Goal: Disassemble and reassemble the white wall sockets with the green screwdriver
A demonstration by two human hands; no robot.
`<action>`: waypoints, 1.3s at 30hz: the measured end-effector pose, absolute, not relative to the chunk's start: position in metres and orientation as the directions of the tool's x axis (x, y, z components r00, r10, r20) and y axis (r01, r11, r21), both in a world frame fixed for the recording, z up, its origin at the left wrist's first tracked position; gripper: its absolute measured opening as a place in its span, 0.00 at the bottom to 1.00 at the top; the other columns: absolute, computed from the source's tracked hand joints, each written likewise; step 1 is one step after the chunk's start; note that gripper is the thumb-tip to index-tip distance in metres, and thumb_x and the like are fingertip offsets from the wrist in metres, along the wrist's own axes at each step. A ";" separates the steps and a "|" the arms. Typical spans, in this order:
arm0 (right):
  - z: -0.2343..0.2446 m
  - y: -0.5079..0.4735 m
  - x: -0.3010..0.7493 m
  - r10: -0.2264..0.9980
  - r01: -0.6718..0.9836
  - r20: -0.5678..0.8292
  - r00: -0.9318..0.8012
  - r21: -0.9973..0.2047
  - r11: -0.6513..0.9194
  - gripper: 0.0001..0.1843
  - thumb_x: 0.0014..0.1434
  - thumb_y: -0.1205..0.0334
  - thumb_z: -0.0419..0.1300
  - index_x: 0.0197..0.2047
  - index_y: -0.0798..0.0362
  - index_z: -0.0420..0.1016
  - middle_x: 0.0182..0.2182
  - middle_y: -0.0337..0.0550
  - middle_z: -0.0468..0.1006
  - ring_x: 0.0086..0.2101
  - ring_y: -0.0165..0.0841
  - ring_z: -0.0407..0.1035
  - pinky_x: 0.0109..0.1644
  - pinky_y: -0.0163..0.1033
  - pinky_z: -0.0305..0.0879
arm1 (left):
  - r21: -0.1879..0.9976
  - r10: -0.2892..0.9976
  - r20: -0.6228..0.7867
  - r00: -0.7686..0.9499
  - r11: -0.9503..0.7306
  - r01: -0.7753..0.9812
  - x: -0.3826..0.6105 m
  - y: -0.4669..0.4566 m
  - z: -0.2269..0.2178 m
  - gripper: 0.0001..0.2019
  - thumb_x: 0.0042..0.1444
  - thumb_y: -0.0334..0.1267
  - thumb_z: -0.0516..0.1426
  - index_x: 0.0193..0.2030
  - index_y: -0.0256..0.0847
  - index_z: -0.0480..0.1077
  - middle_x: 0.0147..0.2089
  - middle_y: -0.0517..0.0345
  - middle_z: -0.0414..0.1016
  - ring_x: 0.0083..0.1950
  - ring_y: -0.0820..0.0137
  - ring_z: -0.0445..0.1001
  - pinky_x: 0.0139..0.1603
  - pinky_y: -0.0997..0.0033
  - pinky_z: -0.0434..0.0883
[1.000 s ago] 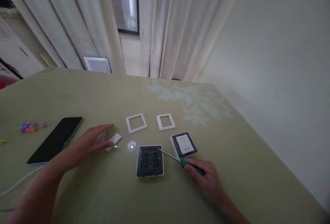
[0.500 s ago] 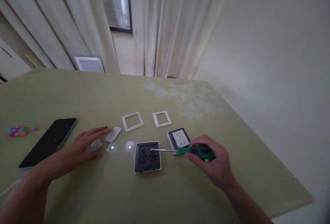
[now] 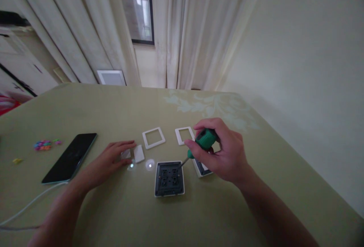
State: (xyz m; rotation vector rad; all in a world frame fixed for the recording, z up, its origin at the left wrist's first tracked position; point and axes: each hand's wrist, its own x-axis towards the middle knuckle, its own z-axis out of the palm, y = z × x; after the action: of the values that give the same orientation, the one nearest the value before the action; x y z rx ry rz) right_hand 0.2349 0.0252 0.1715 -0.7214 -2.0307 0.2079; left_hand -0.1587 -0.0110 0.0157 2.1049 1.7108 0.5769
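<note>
My right hand point(image 3: 224, 152) grips a green-handled screwdriver point(image 3: 206, 139). Its shaft slants down to the upper right part of a square dark-backed switch panel point(image 3: 170, 178) with a white rim, lying on the table. Partly hidden behind that hand is a socket panel point(image 3: 201, 168) with a white face. On the left, my left hand point(image 3: 115, 158) has its thumb and fingers around a small translucent plastic piece point(image 3: 125, 154). A white rectangular switch rocker point(image 3: 138, 153) lies just beyond its fingertips. Two clear round discs, one of them a disc point(image 3: 150, 164), are beside it.
Two white square frames lie farther back, a left frame point(image 3: 154, 146) and a right frame point(image 3: 179, 138). A black tablet point(image 3: 71, 158) with a white cable point(image 3: 31, 203) is at left, near colourful small beads point(image 3: 44, 145). A wall point(image 3: 307, 88) borders the table's right side.
The screwdriver has swung from nearly flat to steeply tilted as my right hand rose. My left hand brought the translucent piece beside the rocker, which has turned. The view has shifted left.
</note>
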 end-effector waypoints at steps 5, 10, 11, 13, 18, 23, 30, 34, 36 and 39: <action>0.172 0.031 0.240 0.572 0.420 0.721 -0.391 -0.413 0.808 0.11 0.67 0.59 0.70 0.46 0.47 0.71 0.33 0.33 0.78 0.28 0.26 0.72 0.34 0.33 0.70 | 0.521 0.967 0.076 0.244 -0.248 0.817 -0.140 -0.013 0.023 0.30 0.65 0.58 0.63 0.72 0.57 0.73 0.74 0.51 0.75 0.72 0.48 0.73 0.71 0.45 0.73; 0.173 0.035 0.241 0.604 0.440 0.702 -0.378 -0.438 0.784 0.12 0.66 0.58 0.70 0.44 0.47 0.70 0.30 0.31 0.75 0.26 0.25 0.67 0.34 0.32 0.67 | 0.471 0.974 0.121 0.190 -0.225 0.853 -0.120 -0.006 0.015 0.30 0.66 0.68 0.57 0.63 0.53 0.81 0.69 0.48 0.79 0.68 0.46 0.76 0.70 0.39 0.72; 0.172 0.035 0.240 0.612 0.439 0.695 -0.379 -0.447 0.779 0.12 0.66 0.57 0.70 0.43 0.47 0.70 0.30 0.30 0.74 0.25 0.24 0.66 0.33 0.32 0.67 | 0.465 0.974 0.152 0.165 -0.218 0.858 -0.118 -0.004 0.012 0.31 0.68 0.69 0.54 0.62 0.51 0.82 0.67 0.47 0.81 0.66 0.47 0.77 0.70 0.39 0.72; 0.170 0.035 0.238 0.623 0.428 0.677 -0.393 -0.465 0.775 0.12 0.67 0.56 0.70 0.42 0.48 0.70 0.29 0.30 0.73 0.25 0.24 0.65 0.32 0.32 0.65 | 0.446 0.968 0.219 0.123 -0.211 0.870 -0.114 -0.001 0.009 0.33 0.70 0.70 0.50 0.59 0.48 0.83 0.65 0.46 0.81 0.65 0.46 0.78 0.69 0.40 0.72; 0.159 0.034 0.232 0.616 0.381 0.628 -0.476 -0.483 0.788 0.10 0.68 0.57 0.67 0.43 0.48 0.69 0.30 0.31 0.73 0.26 0.24 0.64 0.33 0.31 0.62 | 0.448 0.932 0.348 0.102 -0.261 0.855 -0.086 -0.011 0.024 0.25 0.75 0.60 0.51 0.61 0.49 0.80 0.65 0.48 0.81 0.65 0.47 0.77 0.69 0.40 0.73; 0.148 0.034 0.226 0.609 0.325 0.599 -0.520 -0.520 0.790 0.10 0.68 0.60 0.67 0.44 0.48 0.68 0.31 0.31 0.73 0.25 0.24 0.62 0.32 0.31 0.59 | 0.613 0.896 0.228 0.381 -0.436 0.659 -0.029 -0.039 0.036 0.32 0.68 0.57 0.63 0.76 0.57 0.65 0.73 0.51 0.73 0.71 0.48 0.74 0.69 0.45 0.75; 0.146 0.031 0.226 0.499 0.215 0.625 -0.600 -0.475 0.853 0.07 0.69 0.62 0.65 0.45 0.48 0.69 0.34 0.34 0.77 0.29 0.25 0.67 0.35 0.31 0.63 | 0.641 0.868 0.138 0.476 -0.445 0.625 -0.012 -0.042 0.027 0.39 0.59 0.54 0.71 0.75 0.57 0.65 0.72 0.48 0.74 0.71 0.42 0.71 0.71 0.37 0.72; 0.143 0.040 0.229 0.543 0.219 0.596 -0.592 -0.529 0.820 0.10 0.66 0.65 0.67 0.46 0.47 0.68 0.36 0.33 0.78 0.30 0.25 0.68 0.37 0.31 0.65 | 0.681 0.864 0.108 0.491 -0.424 0.597 -0.018 -0.040 0.030 0.39 0.60 0.52 0.71 0.75 0.57 0.64 0.72 0.50 0.73 0.70 0.45 0.72 0.72 0.39 0.71; 0.139 0.046 0.231 0.516 0.162 0.599 -0.613 -0.544 0.823 0.11 0.65 0.65 0.67 0.47 0.48 0.68 0.37 0.34 0.78 0.32 0.25 0.69 0.40 0.31 0.67 | 0.693 0.858 0.095 0.504 -0.421 0.586 -0.019 -0.040 0.031 0.40 0.59 0.53 0.71 0.76 0.57 0.64 0.72 0.50 0.73 0.71 0.47 0.71 0.72 0.42 0.70; 0.133 0.052 0.232 0.460 0.080 0.623 -0.632 -0.538 0.839 0.11 0.66 0.65 0.66 0.47 0.48 0.68 0.37 0.34 0.77 0.34 0.26 0.70 0.41 0.31 0.69 | 0.704 0.851 0.085 0.518 -0.419 0.574 -0.019 -0.040 0.034 0.40 0.59 0.51 0.71 0.76 0.56 0.64 0.72 0.50 0.72 0.70 0.47 0.71 0.72 0.43 0.70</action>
State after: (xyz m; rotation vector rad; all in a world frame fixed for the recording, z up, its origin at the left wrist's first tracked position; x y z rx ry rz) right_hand 0.2321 0.0518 0.1334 -0.3924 -2.2053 0.6013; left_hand -0.0193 -0.0400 0.0336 2.1431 1.1556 0.5840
